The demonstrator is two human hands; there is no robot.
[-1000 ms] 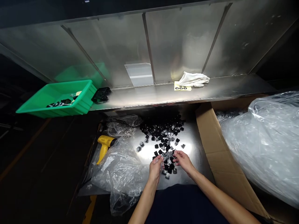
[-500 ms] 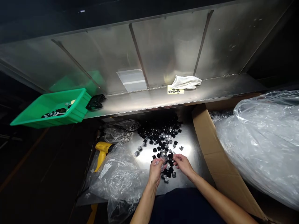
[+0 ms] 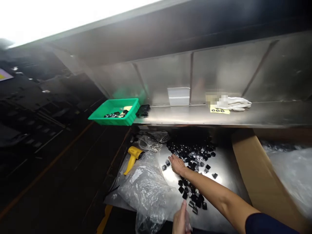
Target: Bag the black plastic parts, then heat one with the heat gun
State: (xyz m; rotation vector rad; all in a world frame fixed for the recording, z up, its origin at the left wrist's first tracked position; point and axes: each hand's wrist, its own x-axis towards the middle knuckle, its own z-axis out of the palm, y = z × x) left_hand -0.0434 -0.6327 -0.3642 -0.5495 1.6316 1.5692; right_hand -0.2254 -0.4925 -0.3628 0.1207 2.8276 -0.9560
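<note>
My right hand point(image 3: 177, 165) reaches across the metal surface, its fingers drawn together at the left edge of the loose pieces. What lies under its fingertips is hidden. Just left of it sit two small plastic-wrapped pieces point(image 3: 164, 167). A scattered pile of small black and silver pieces point(image 3: 188, 152) spreads behind and to the right of this hand. Low in the view, my left hand point(image 3: 179, 221) is closed on a small clear plastic bag point(image 3: 187, 223), partly cut off by the frame. Several more black pieces point(image 3: 195, 199) lie just beyond it.
On the left are a yellow heat gun point(image 3: 133, 157), a large clear plastic bag point(image 3: 148, 185) and a bag of small metal parts point(image 3: 152, 143). A cardboard box point(image 3: 258, 175) stands right. The shelf holds a green bin point(image 3: 114, 121) and white gloves point(image 3: 236, 104).
The view has swung left. My right hand has moved from beside the left hand to the wrapped pieces at left. My left hand now sits lower, nearer my body.
</note>
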